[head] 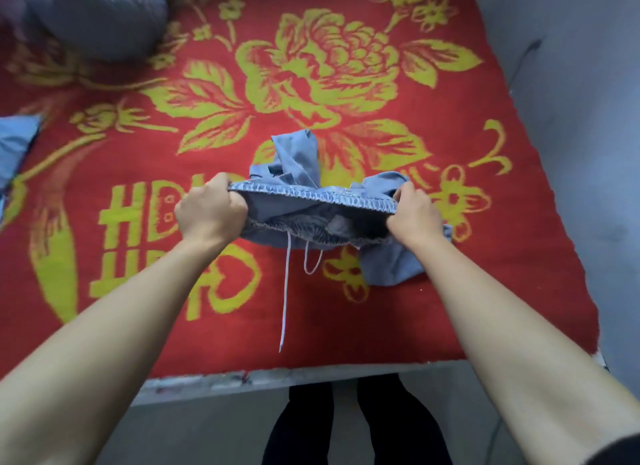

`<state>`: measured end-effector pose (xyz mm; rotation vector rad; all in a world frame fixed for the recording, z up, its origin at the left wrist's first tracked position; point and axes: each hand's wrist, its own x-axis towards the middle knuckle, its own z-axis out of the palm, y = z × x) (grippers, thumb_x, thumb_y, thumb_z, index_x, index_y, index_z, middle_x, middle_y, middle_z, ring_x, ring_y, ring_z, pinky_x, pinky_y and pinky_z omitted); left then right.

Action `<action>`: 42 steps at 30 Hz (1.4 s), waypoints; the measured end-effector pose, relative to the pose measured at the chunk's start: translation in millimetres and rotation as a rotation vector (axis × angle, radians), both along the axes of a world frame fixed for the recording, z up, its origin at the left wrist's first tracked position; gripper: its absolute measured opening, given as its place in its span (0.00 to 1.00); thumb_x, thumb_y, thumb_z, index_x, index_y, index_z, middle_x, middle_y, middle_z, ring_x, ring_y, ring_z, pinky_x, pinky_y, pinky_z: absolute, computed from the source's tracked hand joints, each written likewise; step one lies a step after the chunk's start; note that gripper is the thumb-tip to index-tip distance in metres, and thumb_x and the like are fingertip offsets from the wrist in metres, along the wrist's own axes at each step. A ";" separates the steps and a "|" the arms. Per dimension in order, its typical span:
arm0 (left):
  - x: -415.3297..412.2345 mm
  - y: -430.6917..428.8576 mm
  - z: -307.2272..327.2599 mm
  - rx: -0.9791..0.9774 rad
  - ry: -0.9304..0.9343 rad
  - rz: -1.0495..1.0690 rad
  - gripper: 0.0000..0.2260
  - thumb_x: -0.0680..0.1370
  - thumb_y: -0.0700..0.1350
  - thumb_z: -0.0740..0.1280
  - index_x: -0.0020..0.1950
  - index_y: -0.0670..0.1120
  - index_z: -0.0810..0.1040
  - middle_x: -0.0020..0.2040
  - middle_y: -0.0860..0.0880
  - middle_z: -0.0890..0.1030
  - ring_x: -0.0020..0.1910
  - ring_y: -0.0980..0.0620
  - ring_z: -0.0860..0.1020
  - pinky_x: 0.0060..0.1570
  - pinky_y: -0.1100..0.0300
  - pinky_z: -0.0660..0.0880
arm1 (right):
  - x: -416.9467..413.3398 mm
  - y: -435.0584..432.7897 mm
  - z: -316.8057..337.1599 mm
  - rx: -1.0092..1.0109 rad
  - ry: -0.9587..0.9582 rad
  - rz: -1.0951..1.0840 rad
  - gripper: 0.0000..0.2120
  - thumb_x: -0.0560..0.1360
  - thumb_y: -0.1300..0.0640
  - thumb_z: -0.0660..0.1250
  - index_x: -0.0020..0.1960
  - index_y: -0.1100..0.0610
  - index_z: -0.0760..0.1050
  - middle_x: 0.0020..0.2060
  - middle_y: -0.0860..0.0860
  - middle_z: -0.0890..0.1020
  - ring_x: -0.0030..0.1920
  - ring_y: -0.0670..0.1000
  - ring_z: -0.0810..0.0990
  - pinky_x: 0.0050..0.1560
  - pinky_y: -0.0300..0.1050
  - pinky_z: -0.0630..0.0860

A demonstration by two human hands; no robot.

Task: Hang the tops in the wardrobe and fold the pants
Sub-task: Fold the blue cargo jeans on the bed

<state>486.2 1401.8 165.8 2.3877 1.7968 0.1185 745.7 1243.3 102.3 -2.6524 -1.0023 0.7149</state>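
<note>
Gripping hands: left hand [207, 212] and right hand [414, 215] each clench one end of the waistband [311, 196], pulled taut.
Pants [298, 156]: blue, above blanket [450, 309] centre; legs bunched at 12 and 5 o'clock.
Drawstring [285, 291]: hanging toward 6 o'clock.
Blanket: red, yellow flowers.

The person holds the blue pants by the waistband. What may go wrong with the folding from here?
The legs of the pants lie bunched on the blanket, so folding now may trap creases. The long drawstring hangs loose and may get caught inside a fold. The left hand and right hand grip only the waistband, so the pants may drop unevenly.
</note>
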 end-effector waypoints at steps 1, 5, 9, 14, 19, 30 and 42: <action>-3.9 -5.4 -10.7 -0.074 0.049 0.041 0.16 0.69 0.45 0.54 0.50 0.44 0.76 0.49 0.34 0.80 0.48 0.33 0.77 0.42 0.51 0.67 | -4.9 -5.3 -10.3 -0.029 0.081 -0.056 0.20 0.72 0.64 0.64 0.63 0.56 0.68 0.59 0.61 0.77 0.61 0.64 0.76 0.55 0.52 0.72; -23.5 -21.5 -38.3 -0.326 0.141 0.208 0.14 0.73 0.48 0.57 0.54 0.44 0.75 0.54 0.37 0.81 0.54 0.36 0.78 0.49 0.50 0.71 | -14.7 -31.6 -33.9 -0.252 0.252 0.092 0.23 0.72 0.62 0.62 0.67 0.54 0.70 0.64 0.59 0.77 0.64 0.61 0.75 0.60 0.49 0.72; -26.9 -33.8 -43.0 -0.343 -0.039 0.036 0.11 0.74 0.50 0.61 0.53 0.48 0.72 0.50 0.42 0.81 0.51 0.38 0.78 0.47 0.49 0.74 | -33.4 -38.4 -37.8 -0.338 0.018 0.364 0.24 0.72 0.59 0.66 0.67 0.56 0.67 0.65 0.59 0.73 0.65 0.62 0.73 0.60 0.55 0.74; -6.5 -27.2 -28.4 -0.298 -0.339 -0.223 0.14 0.71 0.38 0.65 0.55 0.48 0.75 0.49 0.48 0.80 0.49 0.45 0.77 0.48 0.52 0.73 | -69.6 -12.5 -28.6 0.036 0.088 0.546 0.55 0.66 0.35 0.73 0.80 0.48 0.44 0.78 0.57 0.55 0.77 0.58 0.55 0.75 0.58 0.58; 26.4 -19.2 -14.4 -0.651 -0.793 -0.274 0.25 0.75 0.27 0.61 0.64 0.51 0.71 0.57 0.50 0.78 0.54 0.55 0.80 0.54 0.63 0.77 | -84.7 26.5 -19.9 0.203 0.405 0.275 0.20 0.81 0.51 0.62 0.71 0.52 0.67 0.59 0.57 0.81 0.60 0.59 0.78 0.58 0.50 0.72; 34.2 -113.4 -148.1 -0.986 -0.418 0.448 0.28 0.61 0.50 0.71 0.59 0.45 0.71 0.55 0.43 0.80 0.53 0.42 0.80 0.53 0.50 0.79 | -31.4 -25.5 -70.2 0.353 0.782 -0.955 0.15 0.79 0.68 0.51 0.61 0.62 0.70 0.48 0.61 0.79 0.44 0.59 0.82 0.51 0.61 0.80; 80.5 -169.8 -187.4 -0.891 -0.763 0.672 0.12 0.74 0.44 0.65 0.57 0.48 0.76 0.50 0.46 0.83 0.49 0.45 0.81 0.53 0.48 0.79 | -1.8 -24.1 -62.0 0.118 0.002 0.007 0.36 0.76 0.56 0.69 0.79 0.49 0.55 0.74 0.56 0.65 0.72 0.56 0.67 0.66 0.49 0.67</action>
